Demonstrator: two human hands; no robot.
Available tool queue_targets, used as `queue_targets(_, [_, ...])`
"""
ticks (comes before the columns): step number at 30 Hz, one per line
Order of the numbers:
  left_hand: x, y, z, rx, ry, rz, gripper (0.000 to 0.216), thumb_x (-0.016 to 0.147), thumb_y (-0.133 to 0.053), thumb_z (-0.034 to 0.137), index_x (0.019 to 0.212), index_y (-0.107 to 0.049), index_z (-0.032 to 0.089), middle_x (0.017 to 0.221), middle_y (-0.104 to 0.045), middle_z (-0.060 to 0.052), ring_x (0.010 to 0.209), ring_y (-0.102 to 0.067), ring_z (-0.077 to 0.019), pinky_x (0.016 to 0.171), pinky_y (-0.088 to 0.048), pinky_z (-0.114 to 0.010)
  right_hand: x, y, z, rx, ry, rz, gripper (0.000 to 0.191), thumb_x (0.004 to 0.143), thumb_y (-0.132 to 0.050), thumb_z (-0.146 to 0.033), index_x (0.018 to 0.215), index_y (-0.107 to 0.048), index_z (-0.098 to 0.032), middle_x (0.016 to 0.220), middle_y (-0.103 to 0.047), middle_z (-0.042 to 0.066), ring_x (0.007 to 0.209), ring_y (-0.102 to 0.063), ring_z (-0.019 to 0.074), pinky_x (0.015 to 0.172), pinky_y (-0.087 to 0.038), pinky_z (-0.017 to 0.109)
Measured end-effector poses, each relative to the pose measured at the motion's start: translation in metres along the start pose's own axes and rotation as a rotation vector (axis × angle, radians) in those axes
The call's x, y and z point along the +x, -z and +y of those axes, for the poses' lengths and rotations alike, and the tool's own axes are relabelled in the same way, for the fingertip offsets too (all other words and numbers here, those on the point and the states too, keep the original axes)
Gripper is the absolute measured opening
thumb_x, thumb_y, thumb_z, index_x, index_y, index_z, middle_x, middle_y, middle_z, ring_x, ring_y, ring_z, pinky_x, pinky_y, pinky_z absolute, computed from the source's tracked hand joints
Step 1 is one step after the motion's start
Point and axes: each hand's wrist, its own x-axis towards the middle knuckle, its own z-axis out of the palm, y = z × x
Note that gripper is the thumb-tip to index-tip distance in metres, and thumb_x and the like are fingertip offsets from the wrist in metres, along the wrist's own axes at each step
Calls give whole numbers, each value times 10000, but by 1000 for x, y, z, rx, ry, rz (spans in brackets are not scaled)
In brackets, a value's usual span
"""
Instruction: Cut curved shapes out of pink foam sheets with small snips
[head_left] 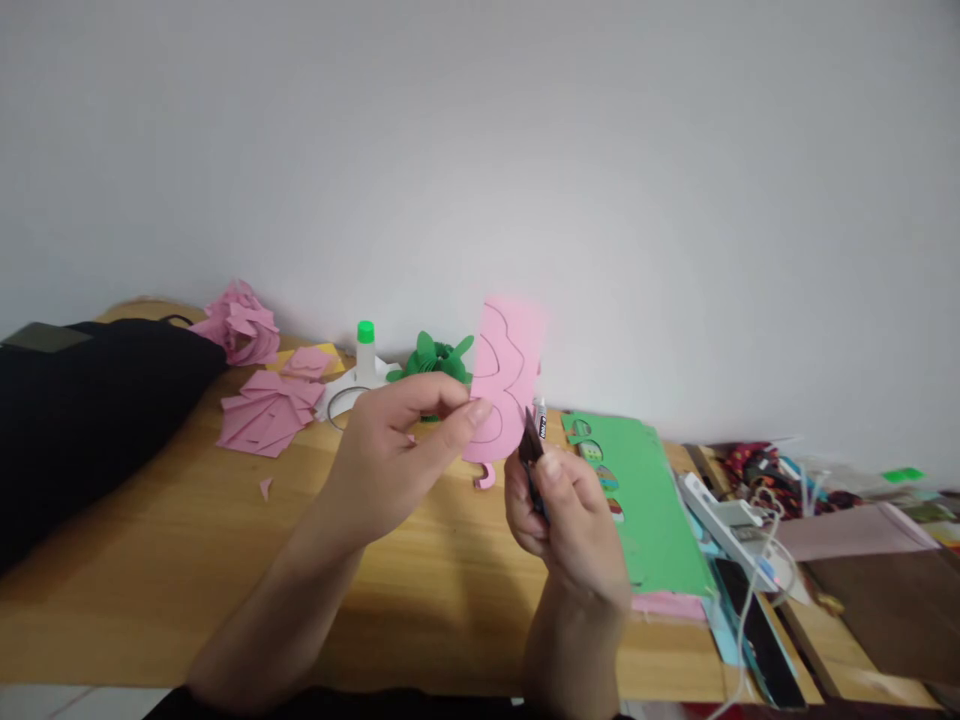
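Smooth, matt paper is seen in the pink strip (pixel 501 375), a dull, dark finish now on the scissors (pixel 531 442); pale grained wood is shown by the counter (pixel 427 560), smooth plastic by the glue stick (pixel 365 352), black matt cloth is spotted in the bundle (pixel 112 400), and gloss is caught on the phone (pixel 757 635).

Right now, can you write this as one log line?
left hand: holds pink paper | right hand: holds scissors at paper's edge | nearby: upright glue stick
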Motion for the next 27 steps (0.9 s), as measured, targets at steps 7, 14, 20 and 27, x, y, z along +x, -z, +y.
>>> queue_targets(7, [2,-1,2,11,-9,-38,239,868,-587,166,629,-579,180,570,-542,49,548,-496,-77,524,-421,-191,0,0,1,38,-8,10,405,939,-557,-528,716,-512,-193,462,-305,-109,357,-134,39,321,-139,165])
queue_targets(14, [1,-2,2,10,1,-18,236,861,-579,165,626,-579,187,570,-539,49,550,-498,-86,534,-440,-204,2,-1,1,22,-9,9,412,931,-563,-539,707,-508,-197,458,-297,-111,356,-128,42,315,-141,169])
queue_targets(20, [0,-2,1,-2,1,-12,229,864,-589,174,635,-588,186,578,-555,49,560,-512,-86,533,-438,-202,1,0,2,27,-12,6,414,931,-568,-535,703,-504,-196,458,-302,-110,358,-135,40,320,-141,162])
queue_targets(27, [0,-2,0,-12,15,12,207,858,-596,183,651,-602,191,595,-589,42,566,-539,-93,553,-475,-208,0,0,1,-41,-37,24,456,901,-567,-597,682,-491,-205,452,-298,-108,359,-128,45,311,-166,175])
